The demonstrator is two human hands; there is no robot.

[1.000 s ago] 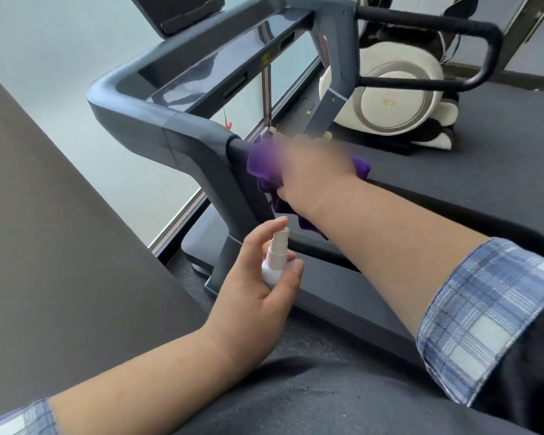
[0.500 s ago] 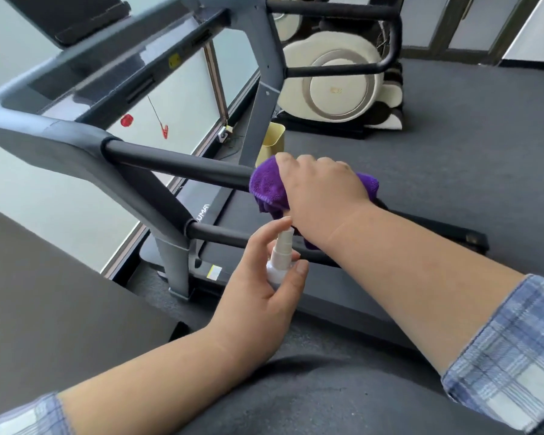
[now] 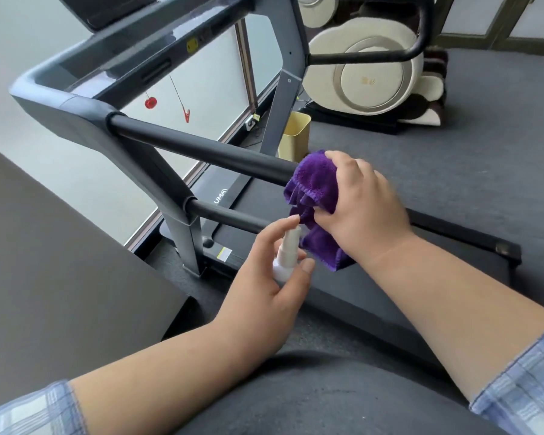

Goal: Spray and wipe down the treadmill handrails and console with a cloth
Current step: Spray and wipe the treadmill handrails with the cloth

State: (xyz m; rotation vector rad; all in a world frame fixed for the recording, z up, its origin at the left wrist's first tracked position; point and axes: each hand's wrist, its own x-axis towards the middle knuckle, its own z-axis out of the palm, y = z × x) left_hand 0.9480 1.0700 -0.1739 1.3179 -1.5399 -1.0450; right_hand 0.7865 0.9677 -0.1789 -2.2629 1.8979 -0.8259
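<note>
two hands, one fuzzy purple cloth point(image 3: 316, 186) bunched in the right hand point(image 3: 361, 202) around the near end of the upper of two black padded handrails point(image 3: 201, 149), left hand point(image 3: 264, 287) gripping one small white spray bottle point(image 3: 286, 255)

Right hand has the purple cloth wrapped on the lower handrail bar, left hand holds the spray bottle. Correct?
Not quite. In the head view the right hand grips the purple cloth around the upper handrail bar, at its near end, not the lower bar; only the cloth's loose end hangs down past that one. The left hand does hold the spray bottle.
</note>
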